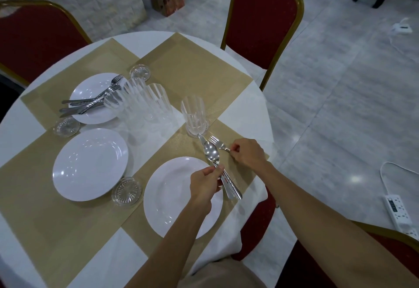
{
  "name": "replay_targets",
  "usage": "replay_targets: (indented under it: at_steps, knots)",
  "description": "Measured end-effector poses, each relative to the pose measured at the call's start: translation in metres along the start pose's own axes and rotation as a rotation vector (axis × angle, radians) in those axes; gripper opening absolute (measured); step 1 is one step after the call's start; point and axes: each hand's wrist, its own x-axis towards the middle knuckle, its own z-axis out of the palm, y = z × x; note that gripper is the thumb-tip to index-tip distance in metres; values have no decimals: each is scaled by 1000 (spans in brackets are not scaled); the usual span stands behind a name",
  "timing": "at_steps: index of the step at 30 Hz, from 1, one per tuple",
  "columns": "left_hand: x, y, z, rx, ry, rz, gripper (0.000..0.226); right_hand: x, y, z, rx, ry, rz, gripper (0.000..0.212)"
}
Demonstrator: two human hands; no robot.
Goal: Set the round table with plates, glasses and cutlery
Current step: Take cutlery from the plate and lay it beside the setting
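Left grip (204, 183) is curled round a spoon (211, 152) and knife (201, 139) over the plate (158, 208) rim. Right grip (247, 154) pinches a fork (215, 141) just beside, near the counter (249, 111) edge, 1 glass (193, 117) just beyond.

1. Fingers (216, 171) of your left hand (203, 185) hide the cutlery bundle (211, 152) mid-handle.
2. Your right hand (247, 154) covers the fork (214, 140) handle's end.
3. Clustered glasses (145, 104) blur together; count unclear.
4. The table (127, 40) runs off the left edge.
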Motion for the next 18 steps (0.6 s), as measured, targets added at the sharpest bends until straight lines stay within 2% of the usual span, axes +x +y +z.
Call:
replay_targets:
  at_steps: [6, 10, 13, 16, 18]
  knots:
    - [4, 0, 3, -1, 14, 1, 11, -3, -3, 5, -4, 12, -8, 8]
    - [4, 0, 4, 0, 14, 6, 21, -6, -1, 5, -13, 2, -21, 6]
    - [4, 0, 4, -7, 28, 16, 17, -9, -2, 3, -24, -12, -33, 6]
    - [4, 0, 6, -12, 34, 27, 9, -13, -4, -6, 50, -37, -20, 4]
    - [4, 0, 6, -14, 33, 34, 10, -17, -9, -18, 181, -70, 5, 8]
